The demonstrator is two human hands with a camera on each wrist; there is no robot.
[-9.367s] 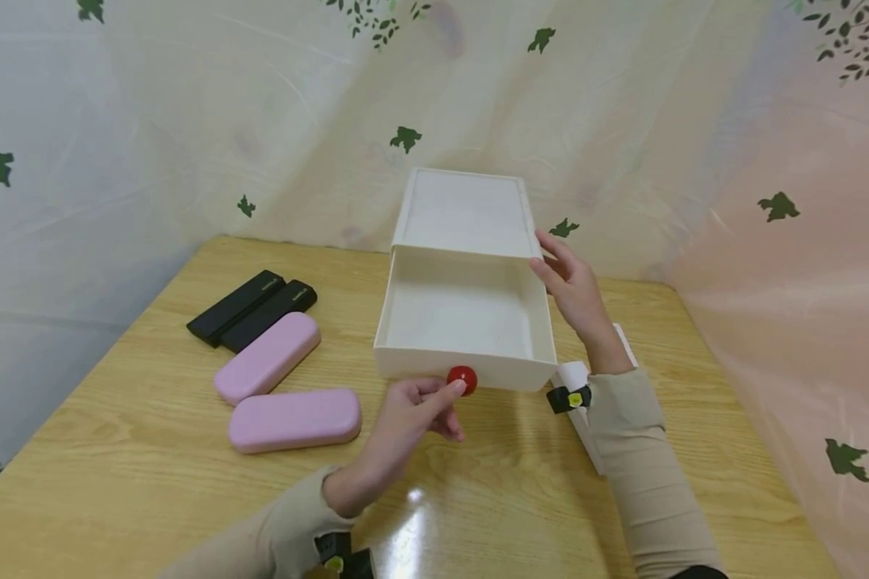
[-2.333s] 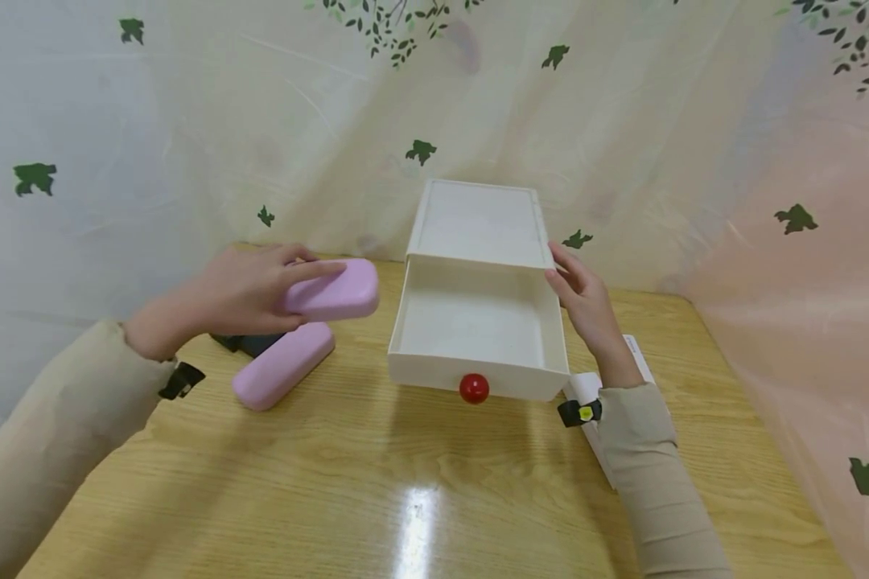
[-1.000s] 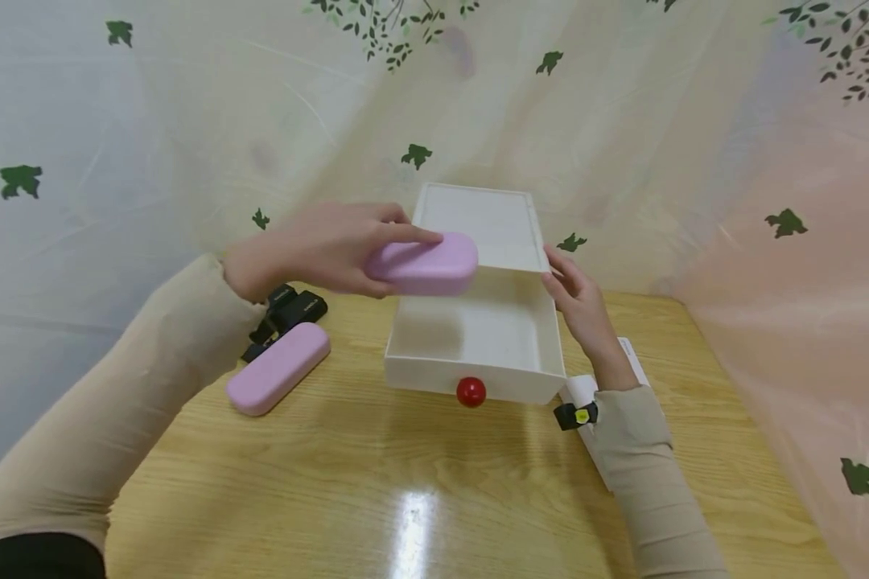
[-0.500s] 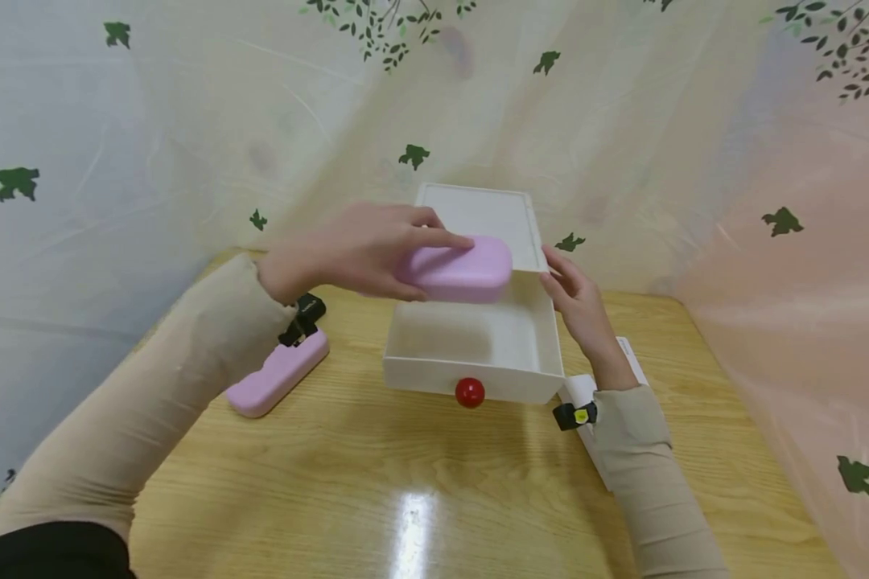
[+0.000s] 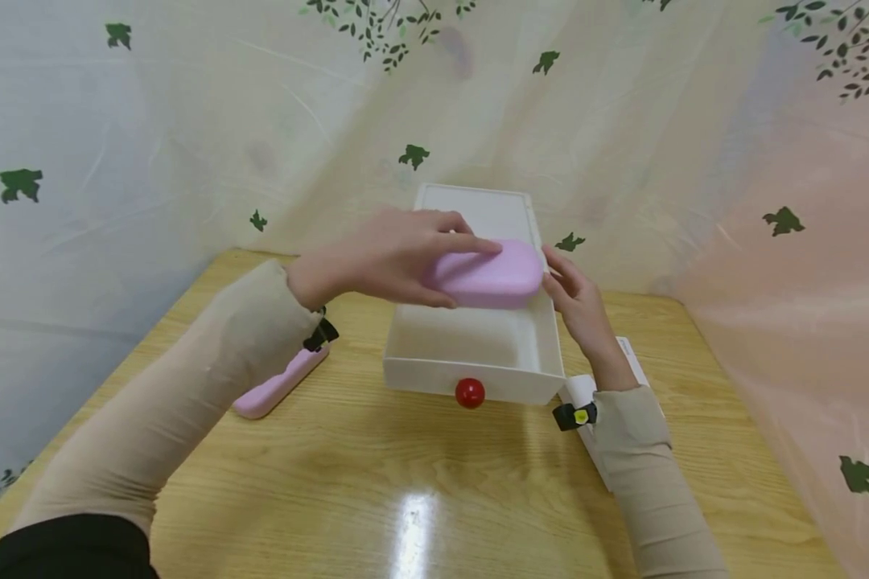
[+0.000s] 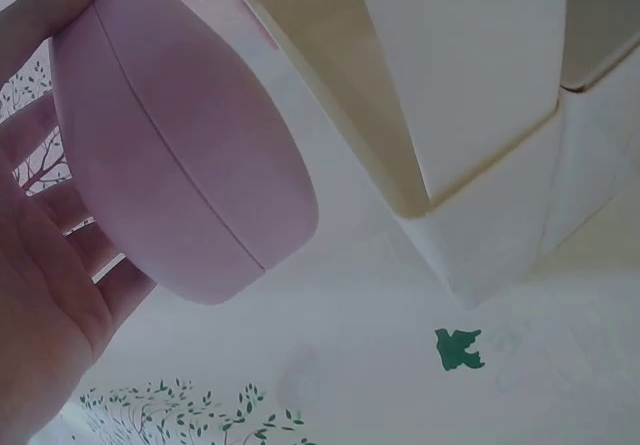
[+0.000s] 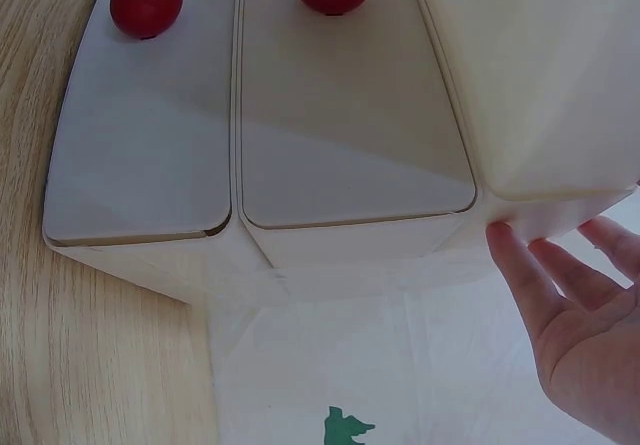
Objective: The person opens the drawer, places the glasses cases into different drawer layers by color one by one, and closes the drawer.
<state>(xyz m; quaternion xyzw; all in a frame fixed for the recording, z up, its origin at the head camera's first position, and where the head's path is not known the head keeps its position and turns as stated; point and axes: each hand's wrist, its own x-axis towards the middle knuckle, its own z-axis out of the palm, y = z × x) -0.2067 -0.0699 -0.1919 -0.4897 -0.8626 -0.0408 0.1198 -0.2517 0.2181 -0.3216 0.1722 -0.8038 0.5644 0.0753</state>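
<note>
My left hand [image 5: 391, 256] grips a pink glasses case [image 5: 488, 273] between thumb and fingers, above the pulled-out top drawer [image 5: 420, 374] of a white drawer unit [image 5: 471, 207]. A seam runs along the case's side in the left wrist view, where the hand [image 6: 45, 295] holds its far end. The drawer carries a red knob [image 5: 469, 392]; its visible floor is bare, and the case hides its back part. Extended fingertips of my right hand [image 5: 586, 318] rest against the unit's right side, beside the open drawer's corner in the right wrist view.
A second pink glasses case [image 5: 278, 392] lies on the wooden table [image 5: 348, 474], partly behind the left forearm. Two lower drawers [image 7: 350, 115] with red knobs are closed. A long white box [image 5: 630, 362] lies by the right wrist. A patterned curtain [image 5: 319, 121] hangs behind.
After letting go of the drawer's knob, my left hand has picked up the front pink glasses case and carried it right, over the drawer. My right hand stays at the unit's side.
</note>
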